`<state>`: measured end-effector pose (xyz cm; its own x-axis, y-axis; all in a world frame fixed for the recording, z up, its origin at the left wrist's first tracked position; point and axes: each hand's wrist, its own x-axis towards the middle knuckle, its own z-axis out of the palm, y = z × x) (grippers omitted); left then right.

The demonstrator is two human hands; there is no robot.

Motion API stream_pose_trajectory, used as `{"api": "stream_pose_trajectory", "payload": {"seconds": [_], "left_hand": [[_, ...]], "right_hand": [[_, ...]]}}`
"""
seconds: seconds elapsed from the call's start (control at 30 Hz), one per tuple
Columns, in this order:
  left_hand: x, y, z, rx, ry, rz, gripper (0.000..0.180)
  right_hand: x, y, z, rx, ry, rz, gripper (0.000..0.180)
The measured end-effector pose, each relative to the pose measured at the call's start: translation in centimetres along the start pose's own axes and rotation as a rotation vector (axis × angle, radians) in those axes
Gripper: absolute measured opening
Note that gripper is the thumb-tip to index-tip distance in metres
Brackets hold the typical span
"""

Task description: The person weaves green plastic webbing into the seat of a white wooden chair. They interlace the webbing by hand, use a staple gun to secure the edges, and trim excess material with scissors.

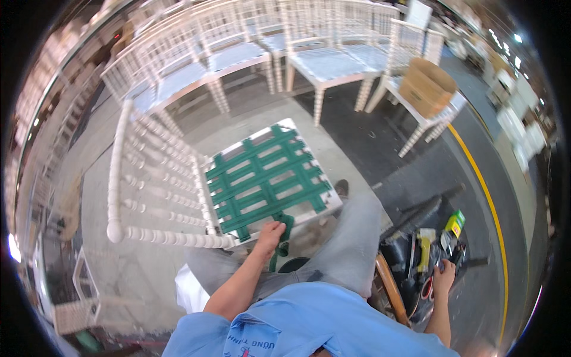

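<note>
Chair: a white chair with bead-turned spindles [157,235]; its back is on the left side, and its seat faces upward.
Seat webbing: flat dark green fabric bands [262,172], crossing each other as a grid, with openings between them; the visible ends stop upon the white seat frame.
Loose strap: a dark green fabric length [286,225], folded at the near seat edge, gripped by the left hand [270,234], its lower part hanging.
Tool: a red-handled tool [426,289], just beside the right hand [444,276].
</note>
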<state>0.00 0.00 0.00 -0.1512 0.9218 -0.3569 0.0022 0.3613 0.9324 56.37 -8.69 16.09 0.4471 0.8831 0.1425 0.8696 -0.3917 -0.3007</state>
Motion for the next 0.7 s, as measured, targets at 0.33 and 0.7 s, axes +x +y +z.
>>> {"api": "stream_pose_trajectory", "payload": {"seconds": [0.33, 0.7], "left_hand": [[-2.5, 7.8, -5.2, -0.386, 0.249, -0.148, 0.025], [3.2, 7.7, -12.3, -0.864, 0.375, -0.487, 0.022]], "right_hand": [[5.7, -19.5, 6.1, 0.292, -0.147, -0.487, 0.029], [6.4, -37.5, 11.1, 0.660, -0.418, -0.674, 0.023]]}}
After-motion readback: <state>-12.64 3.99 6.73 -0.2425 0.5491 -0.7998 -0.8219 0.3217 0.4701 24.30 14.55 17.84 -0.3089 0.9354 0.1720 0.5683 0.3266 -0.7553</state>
